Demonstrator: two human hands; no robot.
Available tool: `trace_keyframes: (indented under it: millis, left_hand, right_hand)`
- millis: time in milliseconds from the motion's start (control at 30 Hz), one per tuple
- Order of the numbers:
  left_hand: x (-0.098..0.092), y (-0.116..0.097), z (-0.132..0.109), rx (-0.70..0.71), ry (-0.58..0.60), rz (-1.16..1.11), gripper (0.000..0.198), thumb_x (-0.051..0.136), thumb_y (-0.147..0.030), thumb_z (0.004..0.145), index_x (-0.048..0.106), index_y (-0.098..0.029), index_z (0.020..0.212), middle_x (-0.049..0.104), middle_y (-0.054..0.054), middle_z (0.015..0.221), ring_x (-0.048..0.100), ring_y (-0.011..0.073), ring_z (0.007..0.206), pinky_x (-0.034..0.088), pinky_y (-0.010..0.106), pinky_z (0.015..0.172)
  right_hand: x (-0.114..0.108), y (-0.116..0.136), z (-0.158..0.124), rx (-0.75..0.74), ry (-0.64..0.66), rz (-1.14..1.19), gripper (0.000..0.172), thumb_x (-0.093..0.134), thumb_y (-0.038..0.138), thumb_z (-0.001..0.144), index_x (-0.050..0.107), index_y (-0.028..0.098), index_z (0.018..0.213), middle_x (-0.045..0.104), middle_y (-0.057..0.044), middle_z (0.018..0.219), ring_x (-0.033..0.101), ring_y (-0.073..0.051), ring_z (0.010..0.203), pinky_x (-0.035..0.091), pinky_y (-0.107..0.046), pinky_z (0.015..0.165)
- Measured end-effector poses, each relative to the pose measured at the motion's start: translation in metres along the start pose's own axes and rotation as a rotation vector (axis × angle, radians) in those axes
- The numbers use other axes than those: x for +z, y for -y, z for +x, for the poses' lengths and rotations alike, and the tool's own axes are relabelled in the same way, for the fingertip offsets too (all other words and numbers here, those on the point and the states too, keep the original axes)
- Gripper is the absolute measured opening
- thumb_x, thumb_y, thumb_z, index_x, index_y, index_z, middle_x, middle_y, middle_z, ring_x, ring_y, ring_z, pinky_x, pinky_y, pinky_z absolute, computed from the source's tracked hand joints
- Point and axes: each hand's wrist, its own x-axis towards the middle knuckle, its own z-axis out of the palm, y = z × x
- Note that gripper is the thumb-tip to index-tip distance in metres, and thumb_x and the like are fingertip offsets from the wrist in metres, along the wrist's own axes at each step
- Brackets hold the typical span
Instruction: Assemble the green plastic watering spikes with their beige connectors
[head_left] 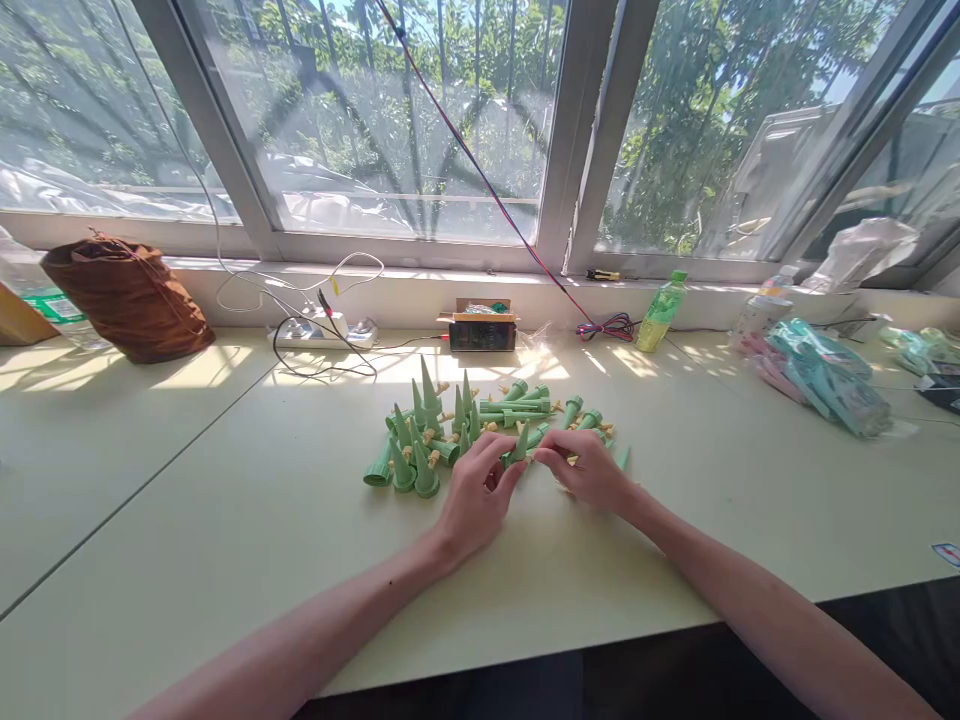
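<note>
My left hand [480, 490] holds a green plastic watering spike [523, 442] between thumb and fingers, its pointed tip up. My right hand [586, 466] is closed in a pinch at the spike's right side, on what looks like a small yellow valve, mostly hidden by the fingertips. Left of my hands, several green spikes with yellow valves [426, 482] stand point-up. Behind my hands lie several green spikes [516, 408] on their sides. More green pieces [591, 419] lie beyond my right hand, partly covered by it.
The pale table [300, 560] runs to a window ledge. Along the back are a brown bag [135, 300], a power strip [322, 335] with cables, a small open box [482, 332], and a green bottle [661, 312]. Plastic-wrapped packets [825, 375] lie at right.
</note>
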Motion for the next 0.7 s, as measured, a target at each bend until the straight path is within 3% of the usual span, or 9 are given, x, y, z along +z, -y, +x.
trace_keyframes:
  millis: [167,400,533,700]
  left_hand:
    - [-0.0002,0.0025,-0.0015,0.068,0.001,0.049,0.012,0.056,-0.025,0.096,0.064,-0.019,0.102,0.06,0.005,0.098,0.045,0.006,0.057,0.039,0.019,0.049]
    - [0.0003,0.0003,-0.0029,0.094,0.006,0.084,0.011,0.056,-0.024,0.096,0.062,-0.019,0.103,0.059,0.005,0.097,0.046,0.0053,0.055,0.04,0.019,0.049]
    - [0.0013,-0.0014,-0.0022,0.044,-0.026,0.06,0.008,0.059,-0.025,0.093,0.058,-0.018,0.097,0.055,0.001,0.088,0.045,0.0044,0.051,0.037,0.019,0.047]
    - [0.0004,-0.0024,0.0007,-0.074,-0.059,-0.044,0.015,0.059,-0.032,0.094,0.054,-0.019,0.092,0.047,-0.005,0.068,0.037,0.0047,0.045,0.029,0.019,0.043]
  right_hand:
    - [0.0004,-0.0017,-0.0008,0.02,0.002,-0.026,0.05,0.047,0.051,0.1,0.042,0.02,0.06,0.033,0.005,0.054,0.029,-0.01,0.052,0.025,-0.025,0.05]
    - [0.0011,-0.0014,-0.0004,0.025,-0.006,-0.034,0.052,0.047,0.048,0.1,0.037,0.02,0.057,0.028,0.006,0.053,0.025,-0.01,0.051,0.022,-0.025,0.049]
    - [0.0022,0.0009,-0.0008,0.039,-0.024,0.006,0.042,0.048,0.045,0.1,0.051,0.019,0.067,0.043,0.004,0.054,0.037,-0.01,0.05,0.033,-0.024,0.049]
    - [0.0029,0.0008,-0.0012,-0.017,-0.078,0.003,0.025,0.059,0.041,0.096,0.065,0.019,0.105,0.066,-0.003,0.077,0.055,-0.013,0.057,0.049,-0.026,0.057]
